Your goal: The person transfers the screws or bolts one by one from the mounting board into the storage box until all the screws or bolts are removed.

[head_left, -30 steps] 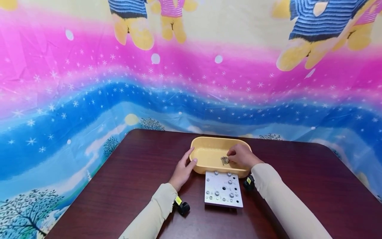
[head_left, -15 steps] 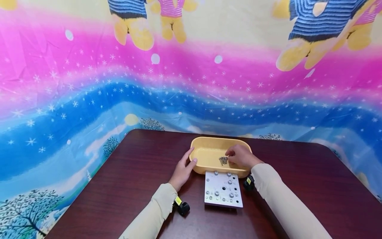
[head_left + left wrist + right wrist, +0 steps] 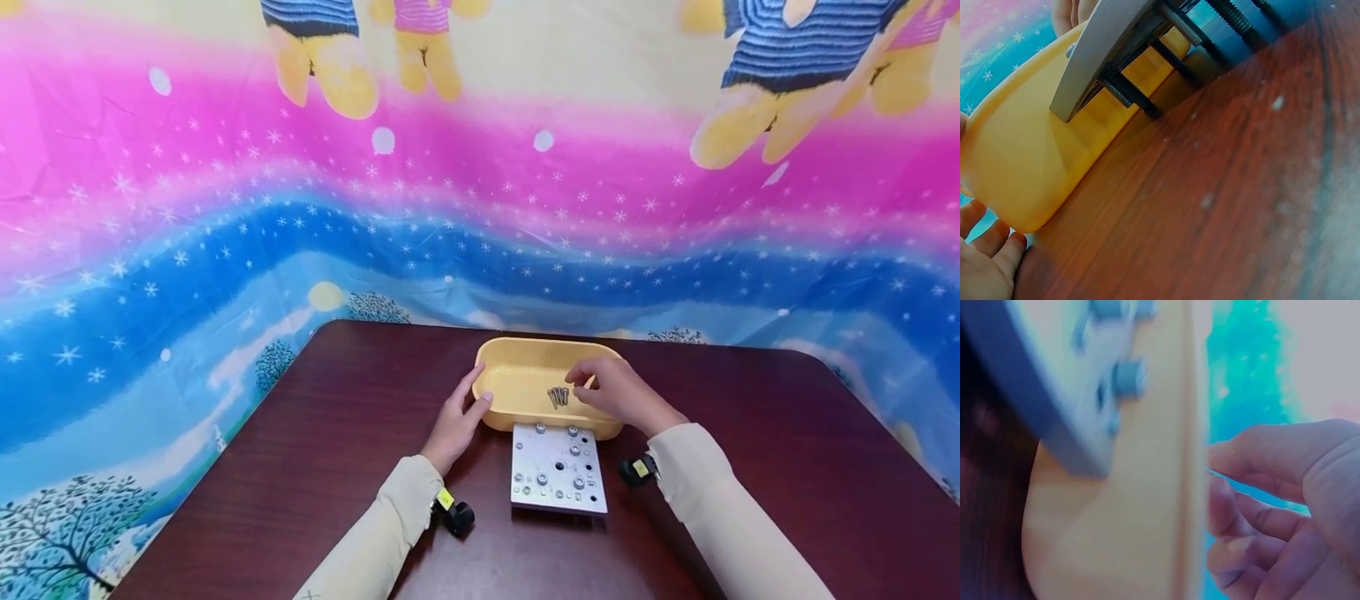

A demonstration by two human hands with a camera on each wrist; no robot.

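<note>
In the head view a yellow tray (image 3: 517,385) sits on the table. My left hand (image 3: 452,425) holds its left end, the thumb at the near rim and the fingers along the outer side; the left wrist view shows fingertips (image 3: 1011,250) against the tray's lower corner. Several screws (image 3: 558,397) lie close together on the tray floor. Over the tray's right part is my right hand (image 3: 617,390), fingers bent, a gap between thumb and index finger, nothing visible between them. The right wrist view has the tray wall partly hiding its fingertips.
A metal plate (image 3: 558,471) with bolts and holes stands against the tray's near side. From the left wrist view, threaded bolts (image 3: 1175,57) stick out beneath it, above the dark wooden table (image 3: 360,400). A printed cloth (image 3: 480,208) hangs behind.
My right hand draws slightly back from the screws and its wrist turns outward. Earlier the screws shifted a little left beneath its fingertips. My left hand keeps its place; the head view tilts slightly.
</note>
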